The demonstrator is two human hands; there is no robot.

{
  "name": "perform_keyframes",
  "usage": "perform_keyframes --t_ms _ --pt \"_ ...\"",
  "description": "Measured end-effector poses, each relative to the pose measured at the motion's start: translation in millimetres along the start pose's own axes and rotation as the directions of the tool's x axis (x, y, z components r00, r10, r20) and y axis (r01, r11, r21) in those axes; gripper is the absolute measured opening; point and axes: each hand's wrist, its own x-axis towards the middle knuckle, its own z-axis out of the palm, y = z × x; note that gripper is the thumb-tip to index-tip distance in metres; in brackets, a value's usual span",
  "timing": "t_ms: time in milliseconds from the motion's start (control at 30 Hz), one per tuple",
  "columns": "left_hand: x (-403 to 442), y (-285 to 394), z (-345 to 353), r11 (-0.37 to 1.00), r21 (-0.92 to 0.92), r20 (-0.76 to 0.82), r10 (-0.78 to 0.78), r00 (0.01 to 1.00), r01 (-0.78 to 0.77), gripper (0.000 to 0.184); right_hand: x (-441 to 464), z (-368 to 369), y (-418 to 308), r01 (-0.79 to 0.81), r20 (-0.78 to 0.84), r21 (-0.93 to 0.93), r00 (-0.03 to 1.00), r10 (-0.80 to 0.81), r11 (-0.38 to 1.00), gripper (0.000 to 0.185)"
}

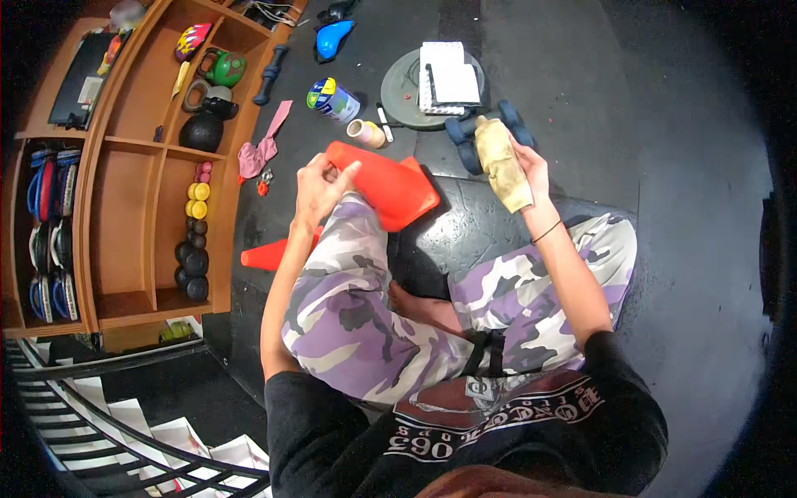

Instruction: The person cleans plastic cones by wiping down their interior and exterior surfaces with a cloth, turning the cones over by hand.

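My left hand (320,189) grips one end of an orange sports cone (378,178), which lies tilted over my left knee with its wider base toward the right. In my right hand (535,174) is a worn yellowish cloth (502,170), held up by its right side, apart from the cone. Behind the cloth, dark blue dumbbells (466,148) rest on the black floor. A second orange cone (264,256) lies on its side by my left forearm, partly hidden.
Beyond the cone stand a blue-and-yellow tub (334,100), a tape roll (366,133) and a marker (384,123). A grey weight plate (402,100) carries papers (453,81). At left are a pink cloth (259,153), a wooden shelf (124,224) with weights, and a stair railing (108,408).
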Motion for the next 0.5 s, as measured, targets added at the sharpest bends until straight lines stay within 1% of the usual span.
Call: perform_keyframes --t_ms 33,67,133,167,267,300,400,433,467,500 --pt "-1 5 5 0.942 -0.314 -0.045 -0.137 0.990 0.116 0.031 1 -5 0 -0.011 0.019 0.001 1.000 0.011 1.000 0.051" --pt "-1 5 3 0.978 -0.198 -0.008 -0.069 0.998 0.066 0.030 2 -11 3 -0.018 0.034 0.012 0.999 0.018 1.000 0.051" --pt "0 1 -6 0.998 0.028 0.070 0.050 0.996 -0.052 0.028 4 -20 4 -0.019 0.026 0.009 0.999 0.018 1.000 0.052" --pt "-2 0 -5 0.996 -0.088 0.023 0.031 0.999 -0.029 0.028 4 -20 4 -0.023 0.024 0.006 0.999 0.023 1.000 0.052" --pt "-5 2 -8 0.985 -0.167 -0.076 0.028 0.997 -0.040 0.029 7 -18 6 -0.017 0.053 0.036 0.998 0.015 0.999 0.052" --pt "-3 3 -9 0.993 -0.104 -0.033 0.056 0.998 -0.060 0.028 5 -16 4 -0.017 0.063 0.044 0.998 0.015 0.999 0.052" --pt "-6 3 -20 0.989 0.085 0.126 0.114 0.986 -0.125 0.026 4 -12 5 -0.037 0.023 0.062 0.999 0.035 0.997 0.051" --pt "-7 -4 -14 0.990 -0.136 0.047 -0.031 0.998 0.037 0.030 6 -15 5 -0.043 0.021 0.071 0.999 0.042 0.997 0.052" --pt "-7 -11 -8 0.918 -0.357 0.002 -0.185 0.983 0.174 0.033 9 -17 6 -0.045 0.013 0.041 0.999 0.045 0.998 0.052" --pt "-7 -18 -5 0.911 -0.379 -0.027 -0.187 0.982 0.163 0.034 9 -20 8 -0.040 0.002 0.019 0.999 0.040 0.999 0.053"
